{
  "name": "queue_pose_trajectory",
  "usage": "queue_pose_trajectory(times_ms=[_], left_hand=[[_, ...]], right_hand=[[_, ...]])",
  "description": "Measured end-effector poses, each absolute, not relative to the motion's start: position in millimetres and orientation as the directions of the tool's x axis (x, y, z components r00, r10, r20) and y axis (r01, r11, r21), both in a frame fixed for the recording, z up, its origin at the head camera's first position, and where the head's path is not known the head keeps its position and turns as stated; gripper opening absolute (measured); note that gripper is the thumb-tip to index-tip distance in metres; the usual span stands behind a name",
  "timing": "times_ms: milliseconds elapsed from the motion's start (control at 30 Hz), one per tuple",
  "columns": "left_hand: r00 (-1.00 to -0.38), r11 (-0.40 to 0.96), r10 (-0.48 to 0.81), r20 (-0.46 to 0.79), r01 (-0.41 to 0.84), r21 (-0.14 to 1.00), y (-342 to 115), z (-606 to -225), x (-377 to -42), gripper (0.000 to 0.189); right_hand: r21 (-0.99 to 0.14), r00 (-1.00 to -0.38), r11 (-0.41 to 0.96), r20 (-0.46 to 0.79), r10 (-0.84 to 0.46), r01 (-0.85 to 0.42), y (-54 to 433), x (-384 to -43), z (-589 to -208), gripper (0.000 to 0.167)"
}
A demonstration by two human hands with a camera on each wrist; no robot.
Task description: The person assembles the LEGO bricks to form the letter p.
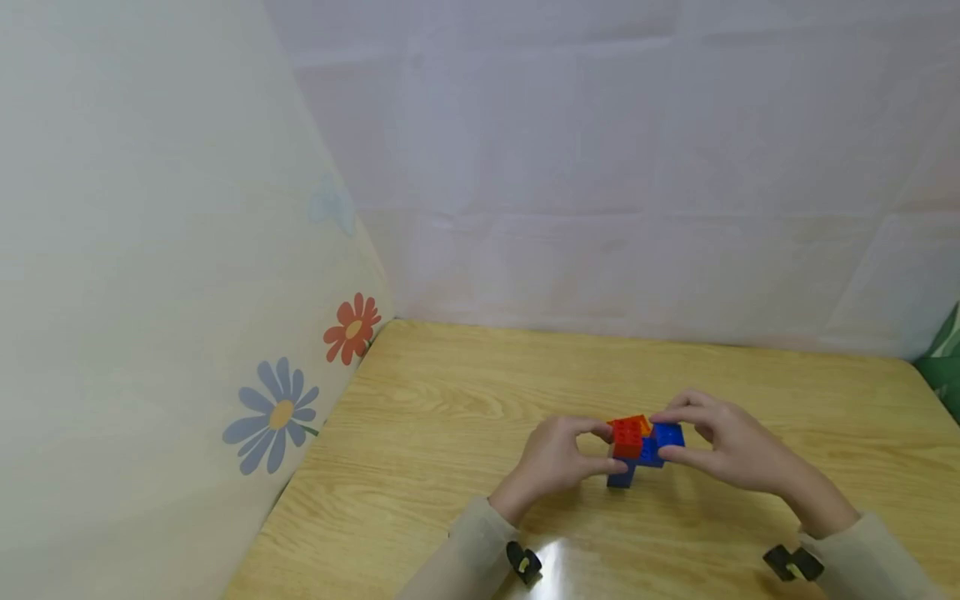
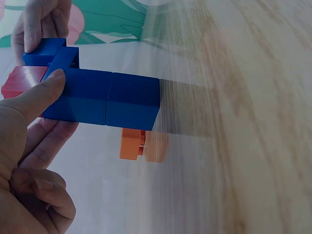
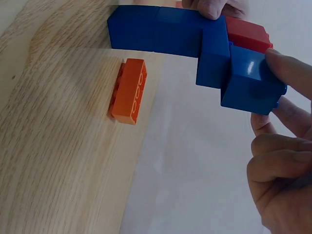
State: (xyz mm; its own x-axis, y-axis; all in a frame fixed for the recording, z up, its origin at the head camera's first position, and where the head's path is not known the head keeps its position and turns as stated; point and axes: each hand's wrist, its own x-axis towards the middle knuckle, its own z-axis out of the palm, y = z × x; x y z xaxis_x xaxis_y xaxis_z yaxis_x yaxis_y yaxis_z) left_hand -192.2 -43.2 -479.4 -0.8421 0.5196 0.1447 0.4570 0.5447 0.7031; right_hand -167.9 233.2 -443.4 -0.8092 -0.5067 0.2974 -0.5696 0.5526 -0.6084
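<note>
Several blue toy building bricks are joined with a red brick (image 1: 627, 437) into one structure. Two of the blue bricks (image 2: 87, 97) are stacked as an upright column over the table. Pinching the structure around the red brick and the column's top is my left hand (image 1: 558, 457), its thumb on the near side. At the right end, my right hand (image 1: 738, 443) holds a square blue brick (image 3: 252, 80) between thumb and fingers. That brick sits on a blue crosspiece (image 3: 213, 58) that reaches out from the column.
An orange brick (image 3: 129, 91) lies studs down on the wood-grain table (image 1: 450, 392), just behind the structure. A wall panel with printed flowers (image 1: 281, 414) borders the table on the left, and a pale cloth (image 1: 562, 167) hangs behind it.
</note>
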Motion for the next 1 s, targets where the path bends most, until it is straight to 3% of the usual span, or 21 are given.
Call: queue_pose_trajectory(times_ms=[400, 700, 1000], left_hand=[[-0.836, 0.544, 0.526, 0.154, 0.47, 0.695, -42, -480, -193, 0.038], [-0.835, 0.535, 0.529, 0.15, 0.465, 0.706, -42, -480, -191, 0.037], [-0.833, 0.529, 0.533, 0.147, 0.463, 0.711, -44, -482, -193, 0.038]], right_hand=[[-0.587, -0.797, 0.563, 0.272, -0.54, -0.582, 231, -167, -436, 0.034], [-0.773, -0.838, 0.425, 0.241, -0.489, -0.471, 242, -183, -442, 0.024], [-0.772, -0.882, 0.507, 0.142, -0.449, -0.383, 252, -221, -462, 0.032]])
